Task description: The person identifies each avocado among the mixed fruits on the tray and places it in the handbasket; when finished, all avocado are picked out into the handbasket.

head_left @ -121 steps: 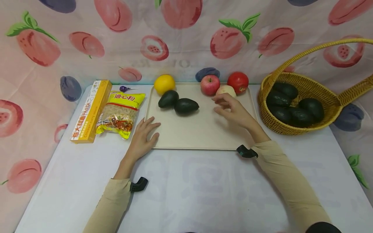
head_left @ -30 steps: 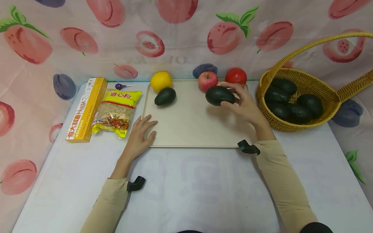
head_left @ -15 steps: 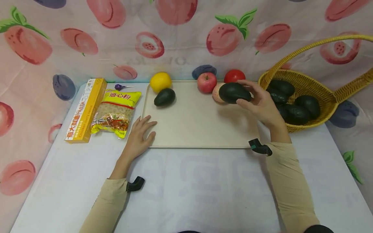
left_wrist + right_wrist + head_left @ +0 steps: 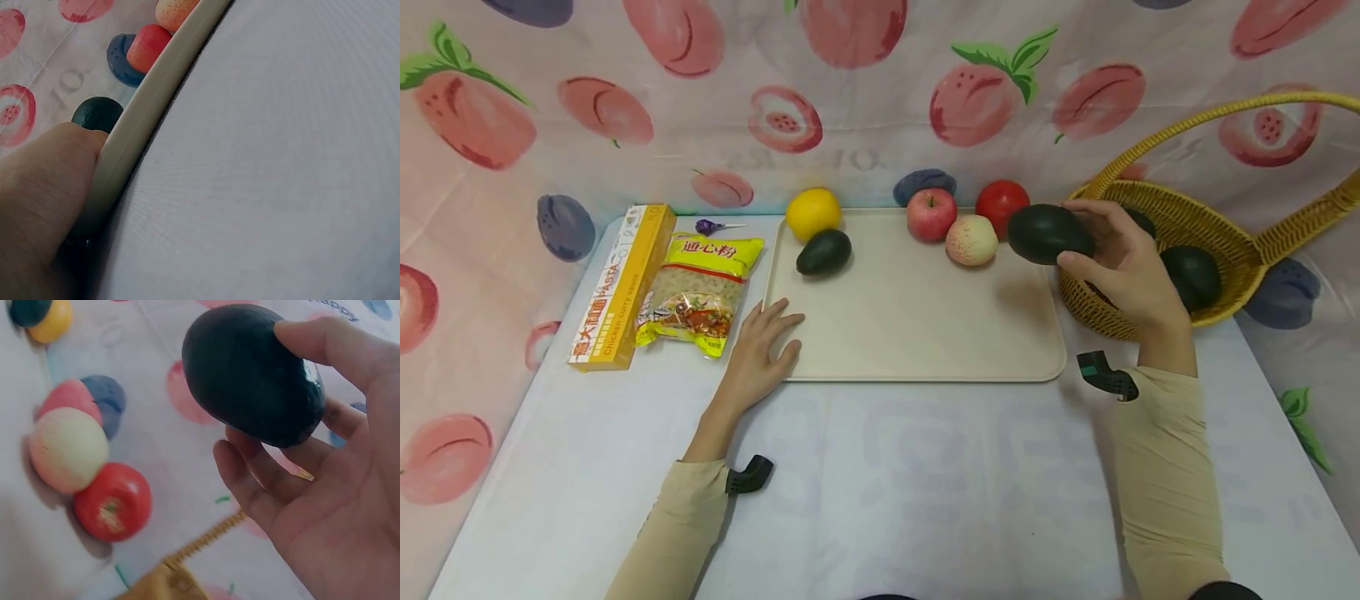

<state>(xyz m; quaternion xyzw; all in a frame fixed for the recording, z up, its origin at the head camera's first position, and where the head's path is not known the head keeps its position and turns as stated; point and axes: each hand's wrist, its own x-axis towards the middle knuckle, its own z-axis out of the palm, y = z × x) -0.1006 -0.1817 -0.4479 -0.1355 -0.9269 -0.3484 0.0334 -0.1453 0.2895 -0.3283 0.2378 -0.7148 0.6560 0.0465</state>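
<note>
My right hand [image 4: 1123, 262] pinches a dark green avocado [image 4: 1049, 234] between thumb and fingers, held up over the tray's right edge beside the wicker basket. In the right wrist view the same avocado [image 4: 250, 375] fills the top, thumb on one side and fingers beneath. My left hand [image 4: 760, 350] rests with spread fingers on the left rim of the beige tray [image 4: 910, 342]. Another avocado [image 4: 824, 252] lies on the tray, touching the yellow lemon-like fruit [image 4: 813, 213]. The wicker basket [image 4: 1243, 242] holds more avocados [image 4: 1192, 277], partly hidden behind my right hand.
At the tray's back right sit a red apple [image 4: 932, 214], a pale speckled peach-like fruit [image 4: 972, 240] and a red tomato [image 4: 1002, 205]. Left of the tray lie a yellow macaroni bag [image 4: 700, 287], a pasta box [image 4: 622, 287] and a purple lollipop [image 4: 709, 226]. The basket's tall handle [image 4: 1195, 125] arches upward.
My right hand has taken an avocado from the tray's left part and carried it rightward, past the pale fruit, to the basket's near side. My left hand stays on the rim.
</note>
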